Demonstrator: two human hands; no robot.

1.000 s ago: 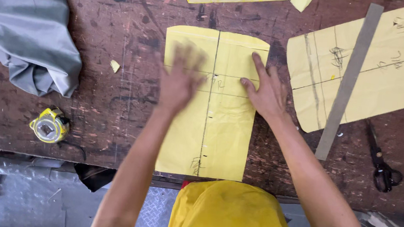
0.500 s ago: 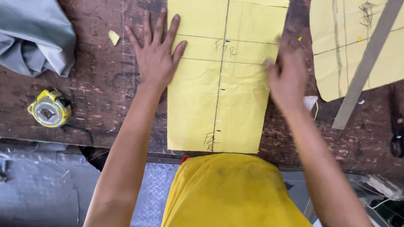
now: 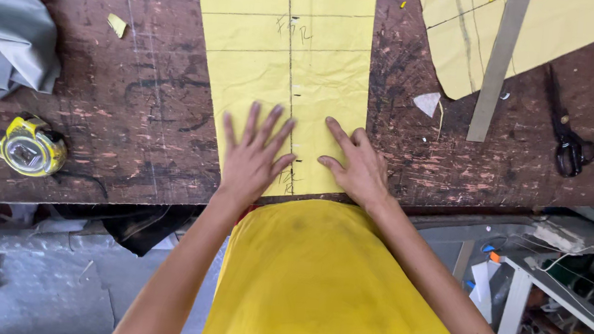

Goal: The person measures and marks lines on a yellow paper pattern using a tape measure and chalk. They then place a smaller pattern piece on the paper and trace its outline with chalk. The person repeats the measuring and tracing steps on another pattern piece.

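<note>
The yellow paper pattern (image 3: 289,64) is looking matt and faintly creased. The wooden table (image 3: 136,101) is showing a rough, scratched, worn brown surface. Grey cloth (image 3: 1,37) is lying soft and dull. The scissors (image 3: 566,127) are looking like dark metal, and the tape measure (image 3: 30,148) is showing glossy yellow plastic.

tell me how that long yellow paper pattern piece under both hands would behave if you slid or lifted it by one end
The yellow pattern piece looks thin and lies flat, so it would probably flop and bend if lifted by one end. Both the left hand and right hand press it flat near the worn wooden table's edge, which suggests it is light and might slide or curl easily.
</note>
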